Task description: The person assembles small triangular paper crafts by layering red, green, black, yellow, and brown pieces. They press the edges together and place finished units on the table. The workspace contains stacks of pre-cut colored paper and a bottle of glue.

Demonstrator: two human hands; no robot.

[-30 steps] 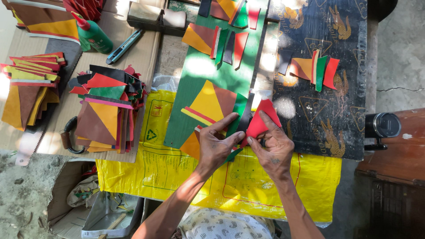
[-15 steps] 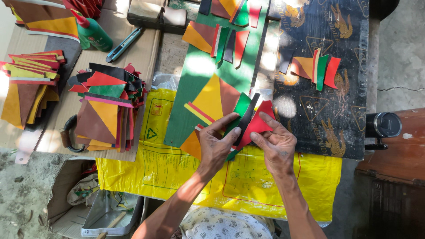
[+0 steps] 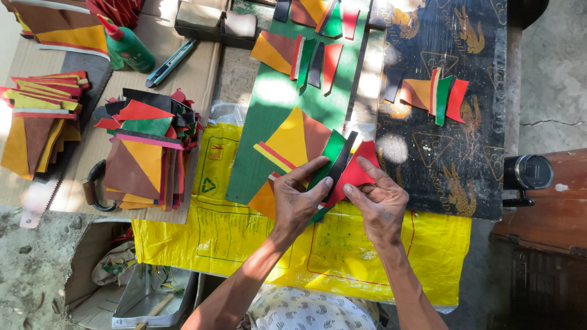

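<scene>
My left hand (image 3: 296, 200) and my right hand (image 3: 379, 205) meet over a fan of coloured leather-like pieces on the table. The fan has a yellow and brown wedge (image 3: 295, 142), a green strip (image 3: 332, 151), a black strip (image 3: 342, 160) and a red piece (image 3: 358, 170). My right fingers pinch the red piece at its lower edge. My left fingers press on the green and black strips beside it. A long green sheet (image 3: 269, 110) lies under the fan, over a yellow plastic sack (image 3: 244, 238).
A pile of cut pieces (image 3: 147, 156) and another stack (image 3: 40, 116) lie at the left on cardboard. A green glue bottle (image 3: 125, 46) and a blue utility knife (image 3: 171, 62) sit at the back. Two finished fans (image 3: 299, 55) (image 3: 437, 95) lie farther back. A handsaw (image 3: 46, 189) is at the left edge.
Both hands have shifted slightly while arranging the red piece against the black and green strips; the red piece now lies flatter and fanned further right.
</scene>
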